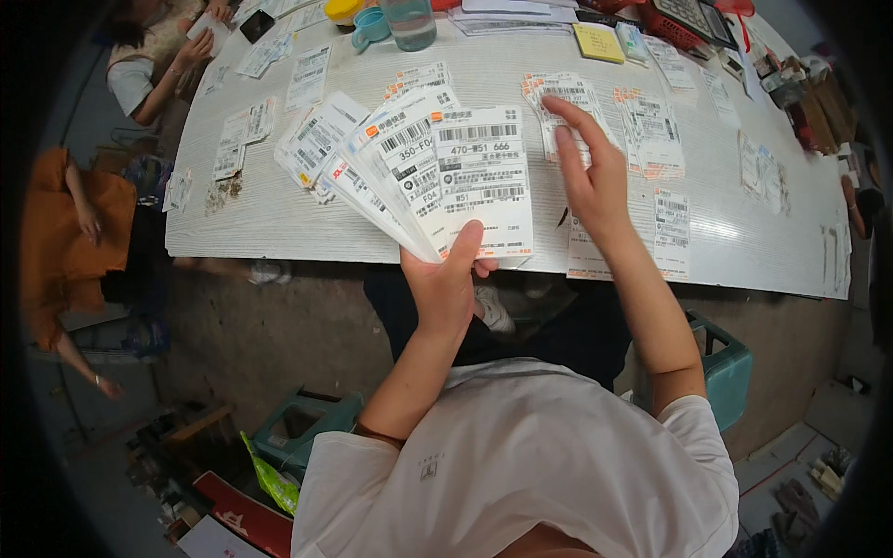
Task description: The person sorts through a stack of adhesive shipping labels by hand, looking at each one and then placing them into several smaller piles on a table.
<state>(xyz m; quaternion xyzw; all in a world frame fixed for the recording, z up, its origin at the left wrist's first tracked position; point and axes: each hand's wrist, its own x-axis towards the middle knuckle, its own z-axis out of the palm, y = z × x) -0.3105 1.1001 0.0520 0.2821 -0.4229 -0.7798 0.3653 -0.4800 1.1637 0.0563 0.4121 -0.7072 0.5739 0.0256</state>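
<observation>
My left hand [444, 286] grips a fanned stack of printed shipping labels [485, 209] at its lower edge, thumb on top. The labels bear barcodes and writing. Empty, with thumb and fingers apart, my right hand [593, 178] hovers by a pile of labels [572, 87]; whether it touches them I cannot tell. Farther right lies another overlapping pile [656, 132]. Near the front edge are a single label [672, 234] and one partly under my right forearm [584, 259]. Left of the fan is a spread pile [317, 132], and more labels [432, 72] show behind it.
The white table [488, 56] holds a turquoise cup [370, 29], a clear water container [411, 28], yellow sticky notes [598, 43], a calculator [687, 21] and a phone [257, 26]. Other people are at the left and right. Green plastic stools [729, 376] flank me.
</observation>
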